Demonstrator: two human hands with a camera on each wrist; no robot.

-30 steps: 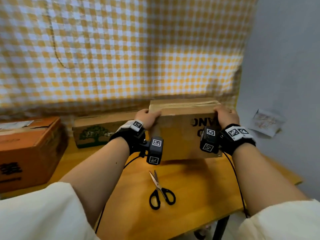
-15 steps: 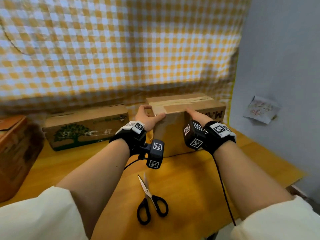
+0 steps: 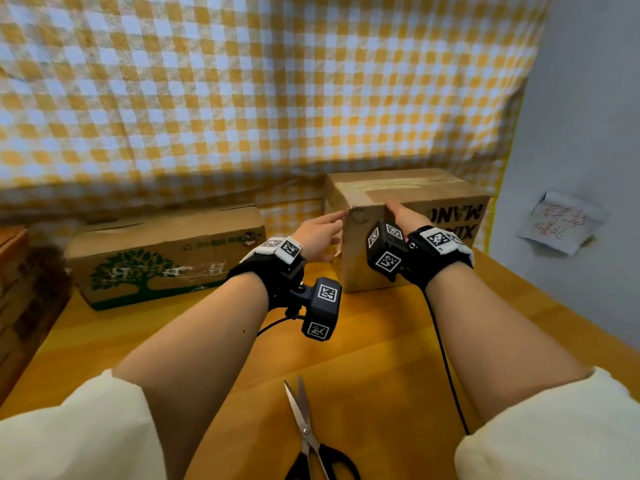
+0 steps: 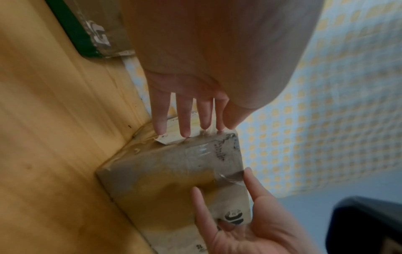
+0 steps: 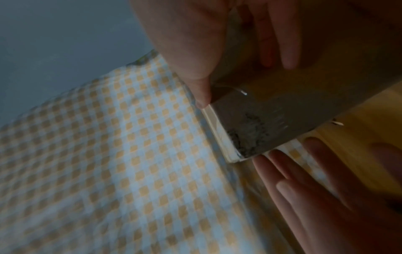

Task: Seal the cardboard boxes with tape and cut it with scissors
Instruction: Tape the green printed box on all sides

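I press both flat hands, left (image 3: 320, 233) and right (image 3: 401, 216), fingers straight, against the taped rectangular cardboard box (image 3: 408, 202), long axis left-right.

We saw the taped cardboard box (image 3: 408, 216) standing at the table's (image 3: 381, 358) far right — our left hand (image 3: 320, 237) flat against its left side, our right hand (image 3: 403, 216) on its front. Scissors (image 3: 308, 441) lay near us, blades parted; a tree-printed box (image 3: 166, 251) sat to the left.

Nearest the person on the bench (image 3: 398, 358), the scissors (image 3: 304, 431) lose their handles to the picture's lower edge; far left of them, an orange box (image 3: 17, 292) is cropped and blurred.
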